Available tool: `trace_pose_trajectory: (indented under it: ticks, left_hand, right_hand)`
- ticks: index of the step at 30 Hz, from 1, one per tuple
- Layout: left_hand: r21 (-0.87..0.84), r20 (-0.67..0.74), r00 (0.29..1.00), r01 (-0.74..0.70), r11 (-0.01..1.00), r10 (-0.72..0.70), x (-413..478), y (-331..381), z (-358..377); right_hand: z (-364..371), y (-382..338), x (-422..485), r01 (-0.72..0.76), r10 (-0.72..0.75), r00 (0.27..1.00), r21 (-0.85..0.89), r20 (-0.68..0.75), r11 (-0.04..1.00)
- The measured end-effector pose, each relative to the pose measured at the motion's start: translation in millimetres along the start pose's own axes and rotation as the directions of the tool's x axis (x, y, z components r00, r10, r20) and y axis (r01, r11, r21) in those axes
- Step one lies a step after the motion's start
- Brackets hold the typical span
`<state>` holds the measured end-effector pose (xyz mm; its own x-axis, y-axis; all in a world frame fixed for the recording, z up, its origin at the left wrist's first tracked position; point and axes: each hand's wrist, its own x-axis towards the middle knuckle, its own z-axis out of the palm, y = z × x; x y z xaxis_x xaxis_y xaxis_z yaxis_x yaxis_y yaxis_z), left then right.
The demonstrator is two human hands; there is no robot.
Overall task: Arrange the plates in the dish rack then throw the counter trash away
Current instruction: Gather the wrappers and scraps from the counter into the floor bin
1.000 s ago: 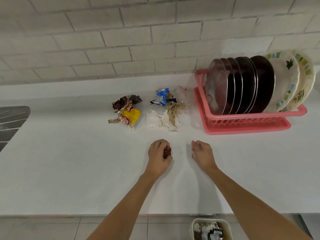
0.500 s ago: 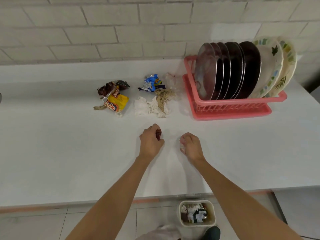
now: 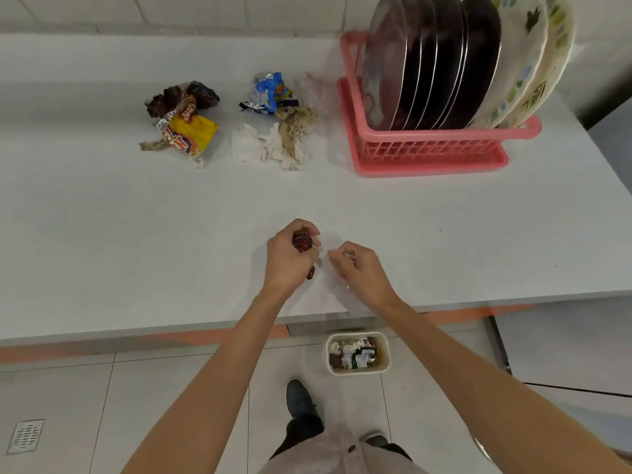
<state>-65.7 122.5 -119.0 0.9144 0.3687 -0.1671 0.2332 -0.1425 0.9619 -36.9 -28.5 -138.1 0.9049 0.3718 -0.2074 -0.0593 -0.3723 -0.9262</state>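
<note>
Plates (image 3: 444, 63) racked; trash clearing under way.
Left hand (image 3: 290, 260) grips red wrapper (image 3: 302, 241), right hand (image 3: 363, 272) pinches clear scrap (image 3: 349, 258); litter (image 3: 186, 126) left on counter (image 3: 102, 234).

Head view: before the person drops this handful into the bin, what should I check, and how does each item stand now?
1. Left hand grips red wrapper: ok.
2. Right hand grips clear scrap: ok.
3. Bin on the floor, open: ok.
4. Hands above the bin: not ok, both over the counter.
5. Plates upright in pink rack: ok.
6. Counter free of trash: not ok, yellow wrapper and tissues lie there.
</note>
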Motion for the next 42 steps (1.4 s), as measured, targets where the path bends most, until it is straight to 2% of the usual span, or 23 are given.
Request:
trace_pose_trajectory:
  ticks: [4,8,14,17,21,24,28,31,37,42]
  left_hand:
    - [-0.055,0.067,0.998,-0.002,0.999,0.005,-47.2,4.4,24.8]
    - [-0.083,0.154,0.988,0.029,0.996,-0.016,-98.6,-2.3,56.7]
    - [-0.004,0.142,0.989,0.034,0.999,-0.033,-143.8,-15.3,98.6]
    - [-0.001,0.122,0.988,0.093,0.996,-0.092,-158.8,-27.1,119.2]
    - [-0.072,0.09,0.966,0.249,0.966,-0.243,-176.2,-58.1,142.2]
    - [-0.042,0.056,0.945,0.325,0.945,-0.322,-171.9,-90.0,150.3]
    - [0.014,0.091,0.94,0.328,0.945,-0.328,-151.0,-147.1,168.3]
    - [0.045,0.085,0.944,0.315,0.948,-0.318,-132.9,-199.9,184.0]
    - [0.066,0.077,0.95,0.299,0.952,-0.304,-103.0,-317.8,210.6]
    - [0.155,0.18,0.964,0.171,0.973,-0.198,-79.4,-411.8,227.3]
  right_hand:
    - [-18.4,18.8,-54.4,0.034,-0.03,0.998,-0.08,0.052,0.996]
    - [-52.4,51.4,-101.0,0.032,-0.031,0.998,-0.033,0.052,0.999]
    - [-101.6,105.8,-143.9,-0.011,0.017,0.998,-0.109,0.056,0.994]
    - [-114.9,131.0,-154.2,-0.094,0.103,0.992,-0.136,0.066,0.986]
    - [-126.7,169.0,-162.2,-0.223,0.23,0.971,-0.103,0.069,0.969]
    - [-130.8,191.0,-159.4,-0.248,0.267,0.96,-0.184,0.087,0.951]
    - [-127.0,247.9,-134.9,-0.215,0.258,0.959,-0.289,0.12,0.933]
    - [-114.1,299.7,-115.4,-0.187,0.239,0.958,-0.283,0.16,0.941]
    - [-78.6,405.2,-84.5,-0.137,0.19,0.971,-0.319,0.142,0.938]
    - [-43.8,482.8,-55.7,-0.094,0.148,0.984,-0.404,0.104,0.91]
